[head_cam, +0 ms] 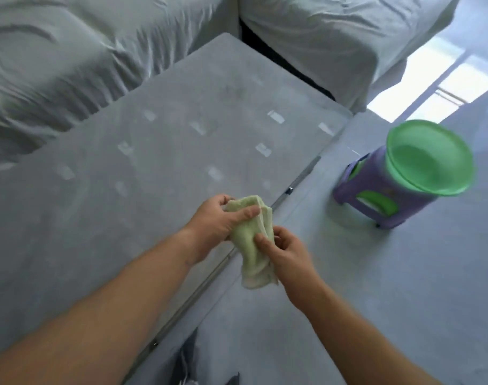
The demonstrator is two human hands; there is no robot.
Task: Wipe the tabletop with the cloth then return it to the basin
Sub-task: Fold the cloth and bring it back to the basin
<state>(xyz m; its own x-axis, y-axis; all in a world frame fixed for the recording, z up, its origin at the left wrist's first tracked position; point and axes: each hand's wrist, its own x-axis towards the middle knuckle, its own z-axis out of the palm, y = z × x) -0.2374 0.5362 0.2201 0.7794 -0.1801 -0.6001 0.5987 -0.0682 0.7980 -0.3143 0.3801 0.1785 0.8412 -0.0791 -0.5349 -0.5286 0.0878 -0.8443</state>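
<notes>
A pale green cloth (252, 245) hangs bunched between both hands, over the right edge of the grey tabletop (154, 168). My left hand (218, 220) grips its upper part, thumb across the fabric. My right hand (287, 248) pinches it lower down, and the loose end dangles below. The green basin (429, 159) sits on a purple stool (376, 195) on the floor to the right, well apart from the hands. The picture is blurred by motion.
Sofas under white sheets (70, 56) border the table on the left and at the back (334, 31). The grey floor (376, 287) lies to the right of the table, with bright window light (437, 87) on it.
</notes>
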